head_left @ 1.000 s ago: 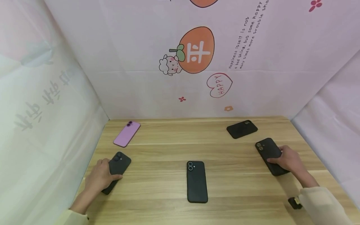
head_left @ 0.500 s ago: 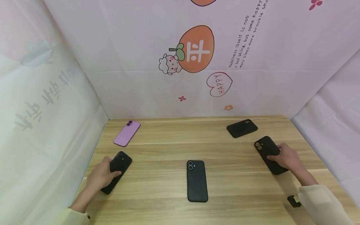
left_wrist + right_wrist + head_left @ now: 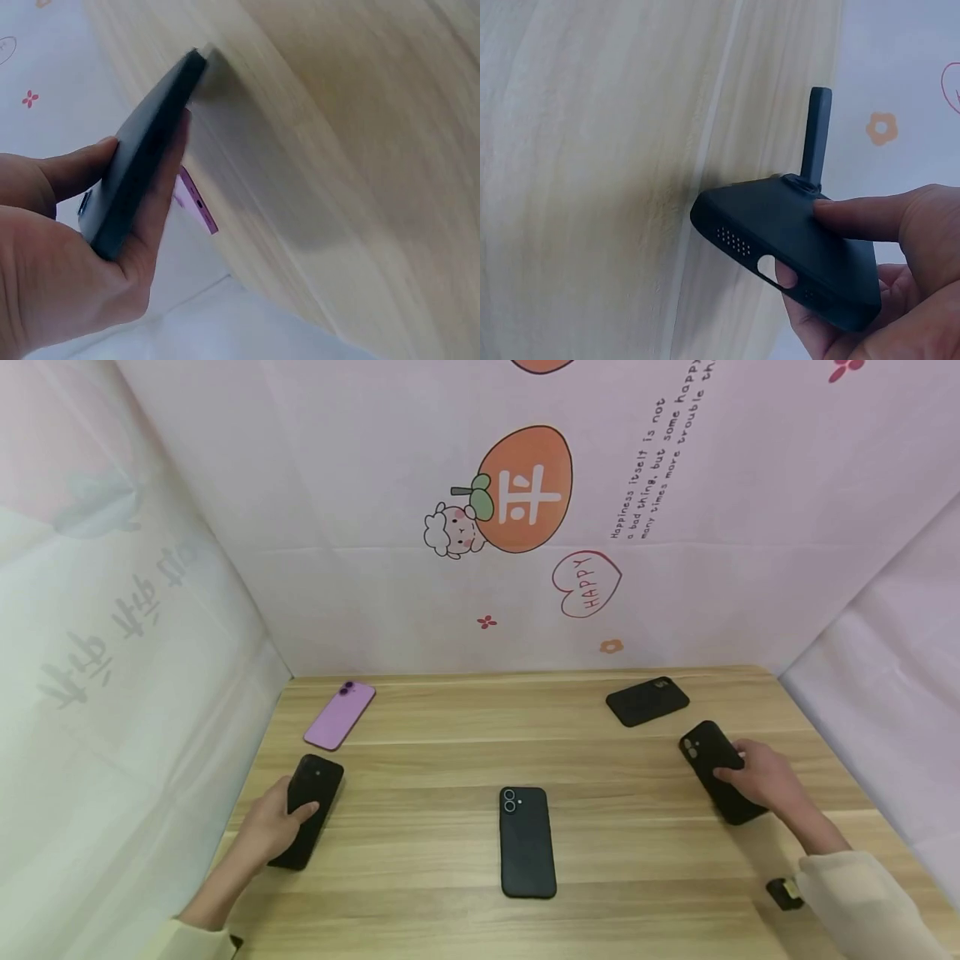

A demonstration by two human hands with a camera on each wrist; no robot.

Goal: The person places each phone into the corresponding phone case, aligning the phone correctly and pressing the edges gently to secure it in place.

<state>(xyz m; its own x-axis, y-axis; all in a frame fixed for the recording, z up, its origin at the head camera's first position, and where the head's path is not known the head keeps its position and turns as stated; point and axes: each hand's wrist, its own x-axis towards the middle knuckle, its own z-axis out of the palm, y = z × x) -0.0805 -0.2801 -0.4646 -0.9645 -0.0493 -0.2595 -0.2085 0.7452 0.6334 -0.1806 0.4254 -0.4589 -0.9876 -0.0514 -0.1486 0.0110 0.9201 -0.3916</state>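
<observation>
In the head view my left hand (image 3: 272, 820) grips a black phone (image 3: 315, 793), thumb across one broad face and fingers behind. The left wrist view shows the phone (image 3: 142, 157) edge-on, tilted above the table. My right hand (image 3: 767, 777) pinches a black phone case (image 3: 716, 768), thumb on its back. In the right wrist view the case (image 3: 787, 232) has speaker holes and an oblong cutout, through which a finger shows. Between the hands lies a black phone-shaped piece (image 3: 527, 852) with two silver-ringed lenses.
A purple phone (image 3: 339, 716) lies at the back left of the wooden table (image 3: 420, 752). Another black phone-shaped piece (image 3: 637, 705) lies at the back right. Printed white cloth (image 3: 360, 602) hangs behind and at both sides. A small black object (image 3: 784, 894) appears by the right sleeve.
My left hand has turned the black phone, which now points more upright and sits slightly farther back and left. My right hand has hardly moved.
</observation>
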